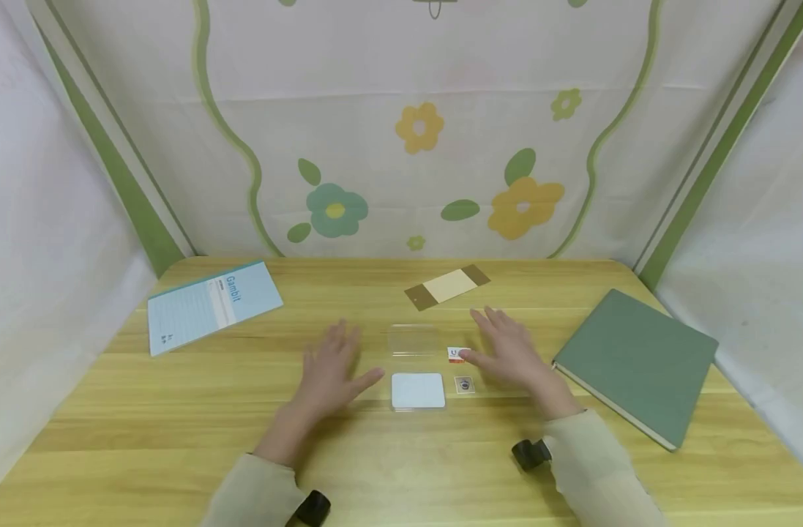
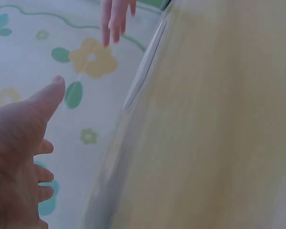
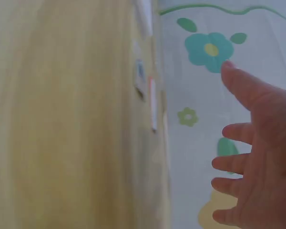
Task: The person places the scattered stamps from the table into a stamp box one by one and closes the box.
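Observation:
My left hand [image 1: 330, 372] hovers over the table with its fingers spread and holds nothing. To its right lies a small clear box [image 1: 418, 409] with a white top face [image 1: 418, 390]. Behind this box is a flat, clear plastic lid [image 1: 412, 341]. On the other side my right hand [image 1: 509, 353], also spread and holding nothing, has its thumb overlapping a small red-and-white card [image 1: 454, 356] in the head view. Nearer me is a small square card [image 1: 464, 385] with a dark picture. Both wrist views show straight, parted fingers [image 3: 233, 163].
A light-blue notebook [image 1: 210, 307] lies at the back left of the wooden table [image 1: 144, 439]. A brown-and-cream strip [image 1: 447, 286] lies at the back, and a thick green book [image 1: 638, 366] at the right. Flowered white cloth [image 1: 375, 66] hangs behind and along both sides.

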`<action>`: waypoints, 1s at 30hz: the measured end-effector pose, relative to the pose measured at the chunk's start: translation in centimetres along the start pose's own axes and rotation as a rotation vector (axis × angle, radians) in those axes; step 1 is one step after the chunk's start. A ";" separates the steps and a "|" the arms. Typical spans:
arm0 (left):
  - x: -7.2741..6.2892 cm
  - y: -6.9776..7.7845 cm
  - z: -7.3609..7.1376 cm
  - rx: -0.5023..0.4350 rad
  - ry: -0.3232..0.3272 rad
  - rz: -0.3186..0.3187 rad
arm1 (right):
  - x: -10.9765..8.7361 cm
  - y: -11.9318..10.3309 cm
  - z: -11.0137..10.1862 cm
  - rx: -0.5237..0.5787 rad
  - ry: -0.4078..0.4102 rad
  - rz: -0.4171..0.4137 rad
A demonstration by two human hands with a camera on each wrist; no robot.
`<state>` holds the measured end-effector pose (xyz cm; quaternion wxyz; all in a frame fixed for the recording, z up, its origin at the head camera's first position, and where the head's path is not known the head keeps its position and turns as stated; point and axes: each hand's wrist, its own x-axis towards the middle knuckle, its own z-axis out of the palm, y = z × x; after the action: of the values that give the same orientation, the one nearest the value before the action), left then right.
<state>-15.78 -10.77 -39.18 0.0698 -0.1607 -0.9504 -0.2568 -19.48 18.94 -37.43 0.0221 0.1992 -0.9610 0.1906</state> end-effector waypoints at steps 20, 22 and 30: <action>-1.1 0.8 4.2 -0.138 -0.025 0.099 | -0.2 1.7 3.8 0.447 0.060 0.108; -1.2 0.8 4.3 -0.103 -0.026 0.112 | -0.3 1.8 4.0 0.429 0.076 0.103; -1.4 0.7 4.3 -0.050 -0.048 0.118 | -0.2 1.5 4.4 0.387 0.115 0.104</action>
<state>-14.49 -8.38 -42.85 0.0578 -0.2242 -0.9340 -0.2721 -19.70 18.61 -42.02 0.0285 0.1387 -0.9125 0.3838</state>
